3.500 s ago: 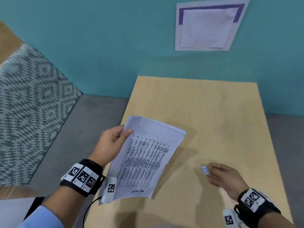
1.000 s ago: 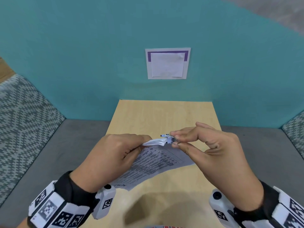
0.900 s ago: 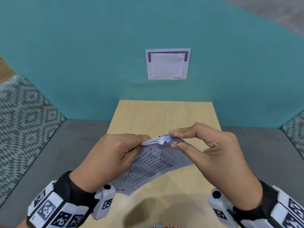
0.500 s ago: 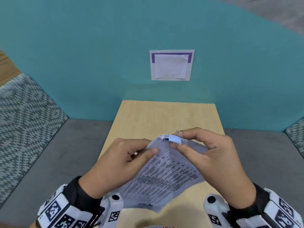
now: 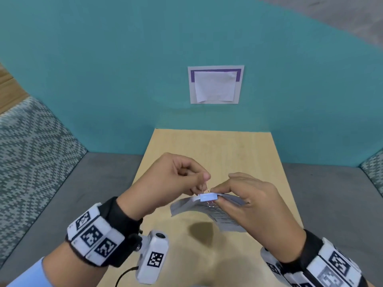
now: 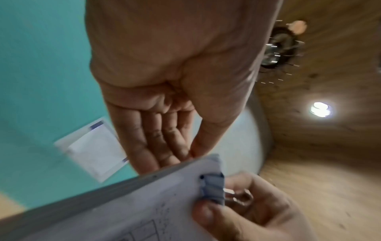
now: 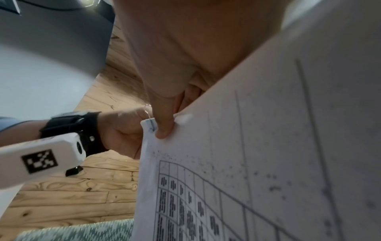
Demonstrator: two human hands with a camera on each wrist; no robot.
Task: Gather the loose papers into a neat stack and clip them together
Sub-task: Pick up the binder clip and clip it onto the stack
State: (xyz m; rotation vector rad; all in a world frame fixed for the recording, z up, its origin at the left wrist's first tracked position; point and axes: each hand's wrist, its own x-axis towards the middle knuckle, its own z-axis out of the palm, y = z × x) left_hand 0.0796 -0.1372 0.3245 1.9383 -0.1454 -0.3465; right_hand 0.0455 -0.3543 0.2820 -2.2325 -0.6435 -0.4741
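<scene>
A stack of printed papers (image 5: 224, 217) hangs in the air over the wooden table (image 5: 217, 150), seen nearly edge-on in the head view. A light blue binder clip (image 5: 209, 197) sits on its near-left corner. My right hand (image 5: 216, 196) pinches the stack right beside the clip, thumb (image 7: 163, 128) pressed on the printed sheet (image 7: 257, 163). My left hand (image 5: 204, 181) is above the clip and pinches its upright wire handle (image 5: 204, 188) between thumb and forefinger. The clip (image 6: 213, 187) also shows on the paper corner (image 6: 134, 203) in the left wrist view. Its lower handle lies against the sheets.
The table runs back to a teal wall with a white and purple sheet (image 5: 215, 84) stuck on it. Grey seating (image 5: 99, 183) flanks the table on both sides, with patterned cushions (image 5: 31, 152) at the left and far right.
My left hand has let go of the paper edge and now pinches the clip's upper wire handle. The stack has swung flatter, held by the right hand alone at the clip.
</scene>
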